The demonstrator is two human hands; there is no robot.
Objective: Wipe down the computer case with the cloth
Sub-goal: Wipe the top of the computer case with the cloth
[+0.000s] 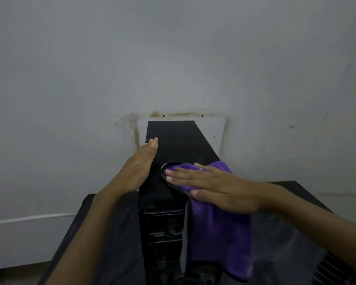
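Note:
A black computer case (177, 140) stands upright on a dark table, its top panel running away from me toward the wall. My left hand (141, 165) lies flat against the case's upper left edge with straight fingers. A purple cloth (218, 233) is draped over the top's right side and hangs down the right face. My right hand (212, 187) presses flat on the cloth with fingers spread, pointing left. A round opening (165, 168) in the top shows just past the fingertips, partly covered by cloth.
The dark table (115, 233) carries the case and reaches the right edge of view. A grey wall (173, 58) with brown stain marks stands directly behind. A white cable (29, 219) runs along the wall at lower left. A vented grille (335, 272) shows at bottom right.

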